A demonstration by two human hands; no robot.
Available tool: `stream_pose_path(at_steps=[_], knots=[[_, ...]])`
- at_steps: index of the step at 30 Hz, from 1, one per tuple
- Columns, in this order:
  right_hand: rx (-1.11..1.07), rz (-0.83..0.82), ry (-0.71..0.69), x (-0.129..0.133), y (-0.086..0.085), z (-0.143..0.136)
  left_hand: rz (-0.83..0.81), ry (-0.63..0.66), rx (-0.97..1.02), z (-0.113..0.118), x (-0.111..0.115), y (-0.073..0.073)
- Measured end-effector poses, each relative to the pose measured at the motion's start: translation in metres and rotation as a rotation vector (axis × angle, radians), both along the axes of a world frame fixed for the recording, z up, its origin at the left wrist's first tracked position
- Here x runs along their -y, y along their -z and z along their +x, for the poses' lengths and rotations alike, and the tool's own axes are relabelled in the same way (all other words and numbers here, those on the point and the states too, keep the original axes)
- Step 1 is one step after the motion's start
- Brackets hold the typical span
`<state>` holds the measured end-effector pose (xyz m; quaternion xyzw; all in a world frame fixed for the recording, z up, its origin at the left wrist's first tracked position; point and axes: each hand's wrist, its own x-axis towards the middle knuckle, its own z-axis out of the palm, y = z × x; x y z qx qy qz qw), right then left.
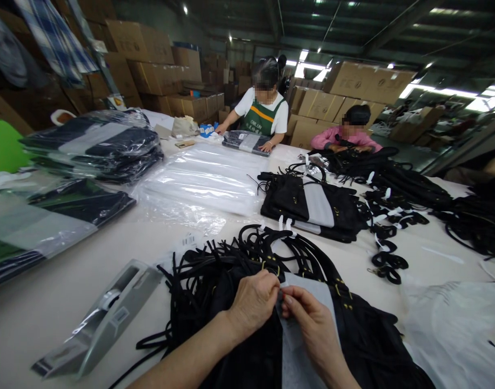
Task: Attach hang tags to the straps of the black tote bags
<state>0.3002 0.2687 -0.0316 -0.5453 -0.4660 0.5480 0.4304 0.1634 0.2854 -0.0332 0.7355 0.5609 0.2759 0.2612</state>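
Your left hand (253, 300) is curled closed, fingertips drawn together above the soft black bag with gold-coloured fittings (369, 335); your right hand (310, 319) meets it with thumb and forefinger pinched; what either has hold of is hidden by your fingers, so I cannot tell. The bag lies on the white desk (150, 237) directly below both hands; a pale, flat strip (300, 340) runs along it, under your right hand; left of the bag rests a grey plastic tape dispenser (105, 319); beyond the bag lies a stack of black bags with a pale band (308, 205), and left of that, clear plastic sleeves (207, 175); right of the bag sits crumpled translucent white plastic (462, 329); across the desk from it, a co-worker in a green apron (261, 120) handles a plastic-wrapped dark package (247, 141).
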Motion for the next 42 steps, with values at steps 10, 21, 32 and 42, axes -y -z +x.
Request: stream_pose_path(at_steps=[10,21,32,42], knots=[[-0.148,-0.102,0.167,-0.007,0.003,-0.008,-0.262,-0.188,0.484,-0.004,0.0,0.001],[-0.267,-0.209,0.123,-0.013,0.006,-0.007,-0.324,-0.191,0.533,-0.003,0.002,0.005],[-0.204,-0.204,0.052,-0.011,0.001,-0.007,-0.36,-0.201,0.576,-0.005,0.0,0.003],[-0.182,-0.193,0.035,-0.011,-0.001,-0.011,-0.313,-0.197,0.507,-0.003,0.001,0.004]])
